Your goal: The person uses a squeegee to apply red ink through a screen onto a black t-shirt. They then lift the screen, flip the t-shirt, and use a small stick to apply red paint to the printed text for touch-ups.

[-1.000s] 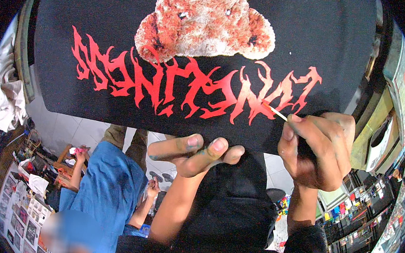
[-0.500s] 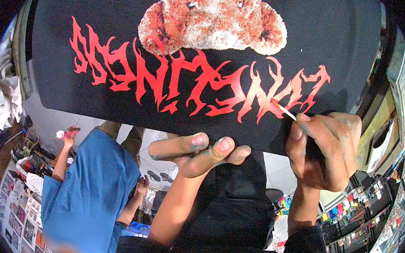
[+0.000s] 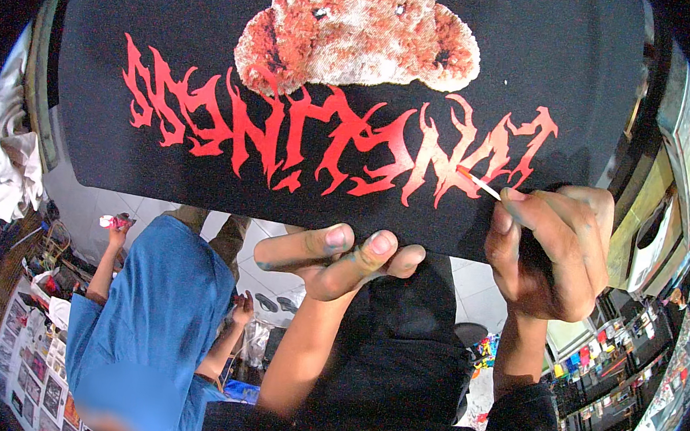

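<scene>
Black fabric [image 3: 146, 163], lying flat over a board with rounded corners, carries a teddy bear print [image 3: 358, 50] and jagged red lettering [image 3: 262, 136]. Between the thumb and fingers of my right hand [image 3: 557, 252] is a thin white stick [image 3: 489, 189] with a red tip. That tip meets the lettering toward the right, where the red looks paler. At the near edge of the fabric, my left hand [image 3: 341, 260] has its fingers extended and partly bent, with nothing visible in them. Whether it presses on the edge cannot be made out.
To my left stands another person in a blue shirt [image 3: 161, 290], holding a small pink and white thing [image 3: 116, 222] in one raised hand. White cloth [image 3: 8, 165] hangs at the far left. Shelves with colourful containers [image 3: 585, 360] are at the lower right.
The view has shifted very slightly against the print. My right hand and the stick stay at nearly the same spot on the lettering. The other person has moved slightly left.
</scene>
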